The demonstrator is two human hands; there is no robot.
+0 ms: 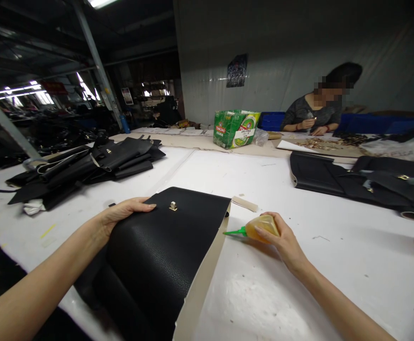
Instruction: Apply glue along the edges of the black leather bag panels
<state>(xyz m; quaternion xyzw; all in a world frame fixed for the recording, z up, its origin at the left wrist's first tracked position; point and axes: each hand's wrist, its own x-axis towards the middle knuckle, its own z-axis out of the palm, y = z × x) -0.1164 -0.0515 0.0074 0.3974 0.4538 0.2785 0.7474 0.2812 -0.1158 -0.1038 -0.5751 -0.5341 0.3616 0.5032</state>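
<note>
A black leather bag panel (164,237) with a pale inner side lies bent over the near part of the white table. A small gold clasp (173,206) stands on its upper face. My left hand (128,210) grips the panel's left edge, thumb on top and the other fingers hidden beneath. In my right hand (277,237) is a squeeze bottle (261,228) of amber glue-like liquid, held on its side. Its green nozzle (235,232) points left, close to the panel's right edge; whether it touches I cannot tell. A beige strip (244,203) lies just beyond.
Black leather pieces are piled on the left (96,166), and more black bag pieces (334,177) lie at the right. A green cardboard box (235,130) stands at the back. Across the table a co-worker (313,113) handles something small near scattered metal parts (316,143).
</note>
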